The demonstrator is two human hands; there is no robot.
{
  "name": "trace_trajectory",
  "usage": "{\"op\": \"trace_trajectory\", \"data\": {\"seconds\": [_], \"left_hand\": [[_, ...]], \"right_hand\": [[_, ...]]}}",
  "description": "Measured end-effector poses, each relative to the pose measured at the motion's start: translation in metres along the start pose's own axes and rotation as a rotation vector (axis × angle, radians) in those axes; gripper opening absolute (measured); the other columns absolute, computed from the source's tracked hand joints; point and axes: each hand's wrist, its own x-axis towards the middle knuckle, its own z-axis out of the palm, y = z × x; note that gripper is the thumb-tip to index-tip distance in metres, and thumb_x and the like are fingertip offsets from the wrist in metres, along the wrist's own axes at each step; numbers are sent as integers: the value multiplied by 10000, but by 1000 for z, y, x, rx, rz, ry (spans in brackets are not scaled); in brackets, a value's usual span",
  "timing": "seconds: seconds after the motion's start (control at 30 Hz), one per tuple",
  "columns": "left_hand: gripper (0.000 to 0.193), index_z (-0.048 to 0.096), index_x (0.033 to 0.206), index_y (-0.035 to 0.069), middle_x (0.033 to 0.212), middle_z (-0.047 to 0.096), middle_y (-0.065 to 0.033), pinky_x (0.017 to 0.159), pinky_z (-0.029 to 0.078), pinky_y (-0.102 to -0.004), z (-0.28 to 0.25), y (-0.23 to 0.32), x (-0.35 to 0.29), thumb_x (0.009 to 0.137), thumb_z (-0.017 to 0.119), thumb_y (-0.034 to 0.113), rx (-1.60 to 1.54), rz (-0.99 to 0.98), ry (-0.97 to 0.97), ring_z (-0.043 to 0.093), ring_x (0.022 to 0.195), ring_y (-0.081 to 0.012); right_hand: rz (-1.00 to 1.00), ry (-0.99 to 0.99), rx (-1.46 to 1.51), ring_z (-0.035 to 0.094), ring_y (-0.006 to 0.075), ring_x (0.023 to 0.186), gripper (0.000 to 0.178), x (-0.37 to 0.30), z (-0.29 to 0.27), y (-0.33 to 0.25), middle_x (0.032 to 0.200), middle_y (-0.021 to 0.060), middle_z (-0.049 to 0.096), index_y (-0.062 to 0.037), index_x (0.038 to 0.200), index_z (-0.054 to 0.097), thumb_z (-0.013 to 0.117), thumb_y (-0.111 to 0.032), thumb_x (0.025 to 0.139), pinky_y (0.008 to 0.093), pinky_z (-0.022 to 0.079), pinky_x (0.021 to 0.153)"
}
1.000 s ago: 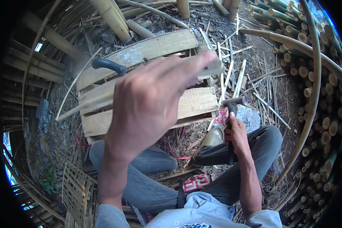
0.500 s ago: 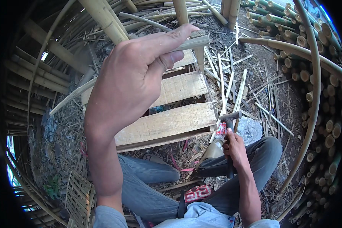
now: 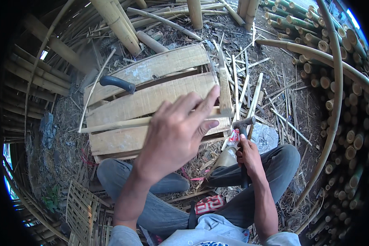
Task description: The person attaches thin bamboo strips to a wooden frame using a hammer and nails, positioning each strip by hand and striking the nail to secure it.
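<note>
My left hand point(image 3: 174, 131) is closed around a bent bamboo strip point(image 3: 115, 126) over the slatted wooden crate point(image 3: 151, 90). Its index finger points toward the strip's right corner, where an upright piece of bamboo point(image 3: 224, 90) meets it. At the strip's left end a thinner length point(image 3: 95, 90) runs up and away. The palm side of this hand is hidden. My right hand point(image 3: 249, 156) grips a hammer point(image 3: 246, 123) by its dark handle, head up, above my right leg. A curved black tool handle point(image 3: 117, 83) rests on the crate; its other end is not visible.
Stacked green bamboo poles point(image 3: 344, 123) line the right side, with a long curved pole point(image 3: 336, 82) in front. Split bamboo scraps point(image 3: 254, 94) litter the ground beside the crate. Thick posts point(image 3: 119, 28) stand beyond it. A woven bamboo panel point(image 3: 82, 209) lies at lower left.
My left hand has come down and away from my head, bringing the bamboo piece low over the crate. The black tool handle now shows. My right hand keeps the hammer in nearly the same place.
</note>
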Motion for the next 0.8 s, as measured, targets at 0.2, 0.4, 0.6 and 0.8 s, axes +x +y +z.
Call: {"op": "trace_trajectory", "data": {"seconds": [0.2, 0.4, 0.6, 0.8], "left_hand": [[592, 602, 1444, 121, 948, 628, -60, 763, 421, -374, 76, 10, -44, 870, 748, 116, -84, -99, 19, 602, 851, -228], [403, 733, 1260, 106, 962, 644, -56, 765, 437, -369, 142, 9, -74, 858, 750, 89, -103, -217, 84, 618, 883, -199], [482, 672, 1361, 141, 1325, 524, -124, 1009, 349, -472, 181, 9, -88, 888, 752, 191, 67, -284, 65, 461, 1259, -294], [497, 674, 1313, 84, 1319, 560, -124, 960, 421, -460, 170, -5, -84, 827, 775, 104, 17, -260, -28, 519, 1230, -268]], "right_hand": [[23, -5, 51, 352, 48, 451, 481, 0, 1, -4, 627, -47, 425, -62, 982, 549, 484, -531, 1067, 252, 298, 417], [28, 30, 72, 355, 55, 461, 486, 3, 1, -2, 638, -47, 428, -55, 1003, 568, 487, -531, 1063, 256, 285, 430], [20, 19, 9, 393, 66, 478, 504, 14, 2, 6, 654, -33, 450, -52, 987, 570, 494, -546, 1055, 263, 323, 440], [-92, 86, -167, 421, 60, 451, 540, 19, 21, 9, 617, -44, 464, -107, 830, 535, 699, -614, 920, 260, 351, 423]]}}
